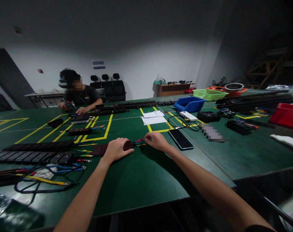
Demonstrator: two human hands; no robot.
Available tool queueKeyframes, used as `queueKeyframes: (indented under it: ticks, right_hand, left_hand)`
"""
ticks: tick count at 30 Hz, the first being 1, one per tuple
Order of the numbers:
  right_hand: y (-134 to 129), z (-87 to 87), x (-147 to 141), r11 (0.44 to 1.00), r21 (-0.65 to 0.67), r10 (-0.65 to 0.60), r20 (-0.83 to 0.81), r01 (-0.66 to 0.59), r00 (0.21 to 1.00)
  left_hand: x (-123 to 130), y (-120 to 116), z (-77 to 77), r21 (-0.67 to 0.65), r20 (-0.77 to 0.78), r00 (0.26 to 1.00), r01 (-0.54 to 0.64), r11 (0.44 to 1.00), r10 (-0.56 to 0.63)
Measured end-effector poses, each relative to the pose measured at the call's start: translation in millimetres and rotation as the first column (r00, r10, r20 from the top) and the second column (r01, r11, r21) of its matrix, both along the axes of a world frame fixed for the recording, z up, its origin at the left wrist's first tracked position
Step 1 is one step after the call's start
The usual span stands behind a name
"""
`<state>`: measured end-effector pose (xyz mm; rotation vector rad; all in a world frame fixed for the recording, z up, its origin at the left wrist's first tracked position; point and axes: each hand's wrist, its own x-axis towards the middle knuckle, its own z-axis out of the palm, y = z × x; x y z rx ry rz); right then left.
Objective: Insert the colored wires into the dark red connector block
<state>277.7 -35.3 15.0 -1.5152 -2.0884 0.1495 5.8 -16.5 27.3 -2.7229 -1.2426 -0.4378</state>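
My left hand point(117, 149) is wrapped over a dark red block point(100, 149) lying on the green table point(127, 180). Coloured wires point(138, 142), red, green and yellow, come out of the block's right end. At the tips of these wires my right hand point(156, 141) is closed in a pinch, its thumb and forefinger together on the wire ends. Just right of that hand lies a phone point(180, 139) with a dark screen.
Black module strips point(32, 157) and loose cables point(47, 183) cover the left side. Papers point(153, 117), a white power bank point(188, 116), a blue bin point(188, 104) and a red bin point(286, 116) stand farther off. A person point(82, 93) works across the table.
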Motion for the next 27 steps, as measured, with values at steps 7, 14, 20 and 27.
queueKeyframes:
  ticks: [7,14,20,27]
  right_hand:
    - [-3,1.1,-3,0.997,-0.072,-0.007,-0.01,0.006,1.0]
    - [-2,2.1,-5,0.997,0.007,0.074,-0.19,-0.074,0.979]
    - [1,2.4,-1,0.983,-0.044,-0.18,-0.1,0.177,0.978]
    - [3,1.9,4,0.961,-0.02,-0.274,-0.004,0.274,0.962]
  left_hand:
    - [0,1,-0.9,-0.002,-0.017,1.0,-0.005,1.0,0.005]
    - [1,-1,-1.8,0.011,0.014,1.0,-0.003,1.0,0.003]
    - [1,0,-2.4,0.005,0.019,1.0,-0.001,1.0,0.001]
    - [0,0,-1.2,0.009,-0.008,1.0,0.001,1.0,-0.001]
